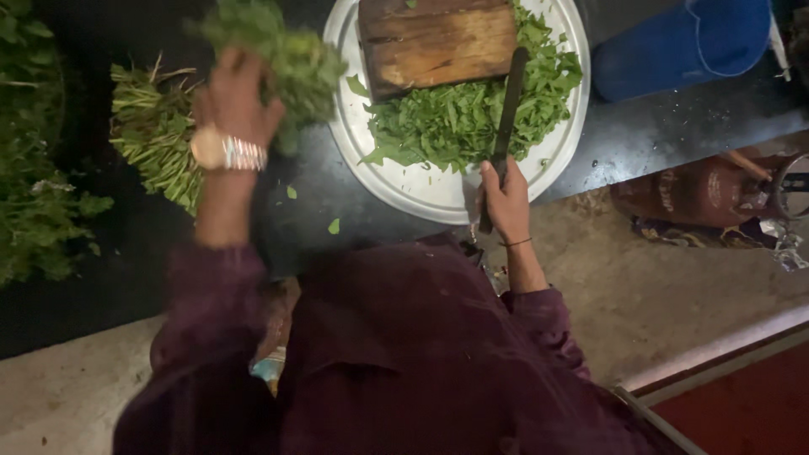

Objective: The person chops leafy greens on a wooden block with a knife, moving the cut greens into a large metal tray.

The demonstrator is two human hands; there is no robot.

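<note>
Left hand (236, 97): raised over the dark worktop (640, 135), forearm running straight up from a purple sleeve, wristwatch (226, 152) on the wrist, back of the hand to the camera; fingers closed around a bunch of leafy greens (282, 50), leaves toward the far edge.

Right hand (506, 202): low at the worktop's near edge, wrist bent, a thin band around it; fingers wrapped round the handle of a long knife (508, 109).

Knife: long axis runs from the near edge toward the far edge, tilted slightly right; blade lies across chopped greens (455, 126).

Chopped greens: heaped on a round pale tray (421, 190), just beside a wooden cutting board (434, 38) on the tray's far part.

Cut stems (156, 135): piled under and left of the left hand.

Blue container (683, 42): toward the worktop's far right corner.
</note>
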